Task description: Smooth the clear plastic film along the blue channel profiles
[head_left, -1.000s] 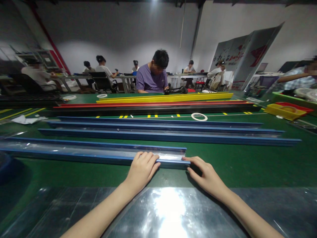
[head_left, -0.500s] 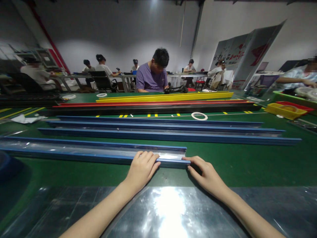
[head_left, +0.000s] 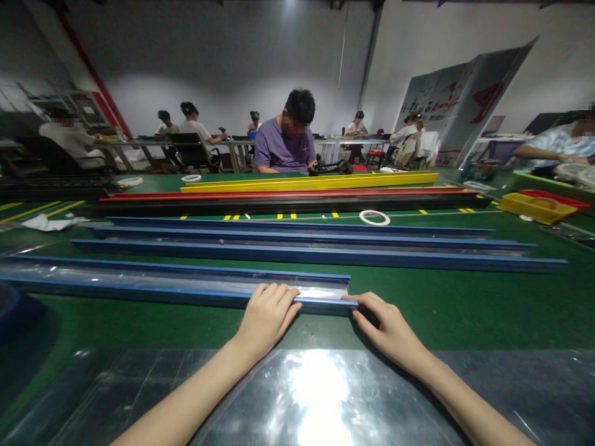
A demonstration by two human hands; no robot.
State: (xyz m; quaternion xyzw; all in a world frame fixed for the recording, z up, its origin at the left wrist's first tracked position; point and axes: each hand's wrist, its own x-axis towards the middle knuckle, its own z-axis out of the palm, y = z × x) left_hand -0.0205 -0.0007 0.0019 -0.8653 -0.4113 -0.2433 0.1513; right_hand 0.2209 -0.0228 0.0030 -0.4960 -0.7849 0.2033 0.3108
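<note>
A long blue channel profile (head_left: 153, 288) lies across the green table in front of me, its left end running out of view. My left hand (head_left: 269, 310) is wrapped over its near wall, fingers reaching into the channel and thumb on the outside. At the right end of the same profile, my right hand (head_left: 379, 319) pinches the corner of the near wall between thumb and fingers. Inside the channel the surface looks shiny and pale. Further back, more blue profiles (head_left: 316, 254) lie roughly parallel to it.
Behind the blue lengths lie black and red profiles (head_left: 288, 201) and a yellow profile (head_left: 316, 181). A white tape ring (head_left: 374, 217) rests among them. At right stands a yellow tray (head_left: 534, 207). A clear shiny sheet (head_left: 223, 396) covers the near edge. A co-worker (head_left: 284, 142) sits opposite.
</note>
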